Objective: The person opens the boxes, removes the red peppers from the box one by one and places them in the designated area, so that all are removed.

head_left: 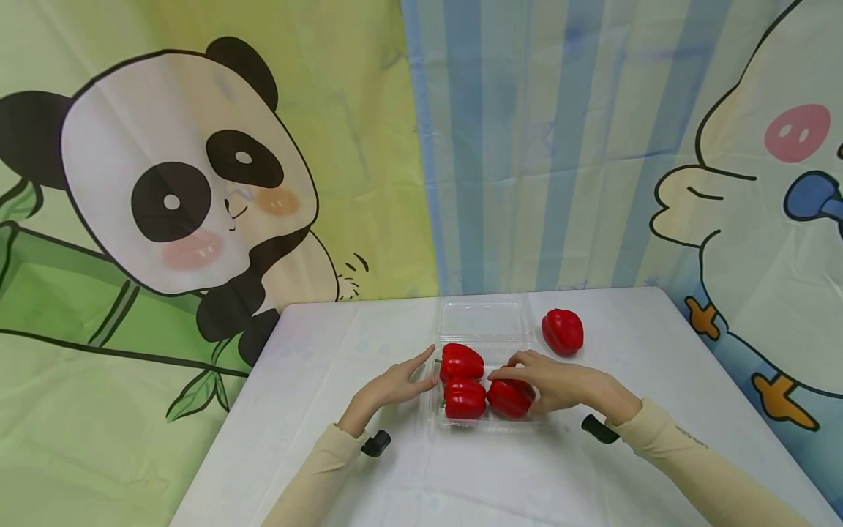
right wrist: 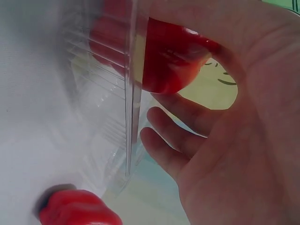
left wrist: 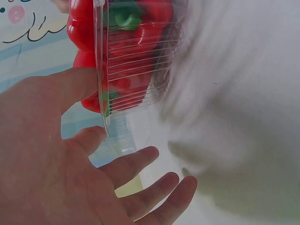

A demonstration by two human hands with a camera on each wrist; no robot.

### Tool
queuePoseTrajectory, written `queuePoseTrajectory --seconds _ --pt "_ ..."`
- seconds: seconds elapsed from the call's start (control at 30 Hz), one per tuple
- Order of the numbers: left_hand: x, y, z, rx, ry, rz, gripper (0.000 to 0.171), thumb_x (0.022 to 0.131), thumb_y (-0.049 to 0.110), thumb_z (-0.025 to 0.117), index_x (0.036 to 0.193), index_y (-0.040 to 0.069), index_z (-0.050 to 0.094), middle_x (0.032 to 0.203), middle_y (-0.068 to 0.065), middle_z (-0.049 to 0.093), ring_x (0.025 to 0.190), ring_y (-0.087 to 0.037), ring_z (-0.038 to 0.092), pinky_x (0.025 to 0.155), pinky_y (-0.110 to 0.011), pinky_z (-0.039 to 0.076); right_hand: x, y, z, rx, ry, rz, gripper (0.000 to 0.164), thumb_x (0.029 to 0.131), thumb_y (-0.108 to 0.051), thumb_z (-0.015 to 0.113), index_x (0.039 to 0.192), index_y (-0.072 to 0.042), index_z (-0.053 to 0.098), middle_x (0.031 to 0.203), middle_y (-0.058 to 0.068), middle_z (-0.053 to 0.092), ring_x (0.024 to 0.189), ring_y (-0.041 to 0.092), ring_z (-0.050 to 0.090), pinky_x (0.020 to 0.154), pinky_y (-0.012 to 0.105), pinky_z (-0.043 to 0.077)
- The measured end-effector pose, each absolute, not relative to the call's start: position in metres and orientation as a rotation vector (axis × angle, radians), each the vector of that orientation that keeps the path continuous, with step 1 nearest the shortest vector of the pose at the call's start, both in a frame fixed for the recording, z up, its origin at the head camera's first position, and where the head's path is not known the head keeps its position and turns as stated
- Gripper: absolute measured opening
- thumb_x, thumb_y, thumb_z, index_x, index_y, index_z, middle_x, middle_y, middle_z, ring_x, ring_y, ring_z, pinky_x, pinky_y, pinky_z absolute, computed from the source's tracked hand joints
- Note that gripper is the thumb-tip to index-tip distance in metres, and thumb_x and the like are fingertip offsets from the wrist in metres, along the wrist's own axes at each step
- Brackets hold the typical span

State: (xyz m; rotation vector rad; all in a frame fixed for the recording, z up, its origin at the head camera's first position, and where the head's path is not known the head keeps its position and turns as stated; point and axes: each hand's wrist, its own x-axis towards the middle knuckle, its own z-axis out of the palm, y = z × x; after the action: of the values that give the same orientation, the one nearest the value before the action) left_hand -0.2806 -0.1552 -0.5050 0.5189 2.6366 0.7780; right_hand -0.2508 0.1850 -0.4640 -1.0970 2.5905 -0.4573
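A clear plastic clamshell box (head_left: 487, 426) stands on the table with its lid (head_left: 484, 320) folded back. Two red bell peppers, one at the back (head_left: 461, 362) and one in front (head_left: 464, 399), fill its left side. My right hand (head_left: 556, 380) grips a third bell pepper (head_left: 510, 399) in the front right of the box, thumb and fingers around it. In the right wrist view this pepper (right wrist: 171, 56) shows above the rim. My left hand (head_left: 395, 384) is spread at the box's left wall, its thumb at the rim in the left wrist view.
Another red bell pepper (head_left: 563, 331) lies on the white table (head_left: 356, 344), right of the lid. Cloth curtains (head_left: 500, 146) with cartoon animals hang behind the table. Dark wrist devices (head_left: 376, 443) sit at both cuffs.
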Motion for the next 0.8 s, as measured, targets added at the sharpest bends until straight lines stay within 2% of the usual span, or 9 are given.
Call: queuePoseTrajectory --seconds 0.8 --pt "-0.2794 -0.1547 -0.5044 0.5 2.627 0.79 0.075 0.097 0.051 0.057 0.161 0.03 0.024 0.161 -0.013 0.037 0.144 -0.042 0.04 0.111 -0.068 0.036 -0.2542 0.1893 -0.4551 -1.098 2.611 -0.507 0.086 0.073 -0.018 0.089 0.147 -0.032 0.048 0.134 0.004 0.053 0.124 0.023 0.049 0.087 0.038 0.059"
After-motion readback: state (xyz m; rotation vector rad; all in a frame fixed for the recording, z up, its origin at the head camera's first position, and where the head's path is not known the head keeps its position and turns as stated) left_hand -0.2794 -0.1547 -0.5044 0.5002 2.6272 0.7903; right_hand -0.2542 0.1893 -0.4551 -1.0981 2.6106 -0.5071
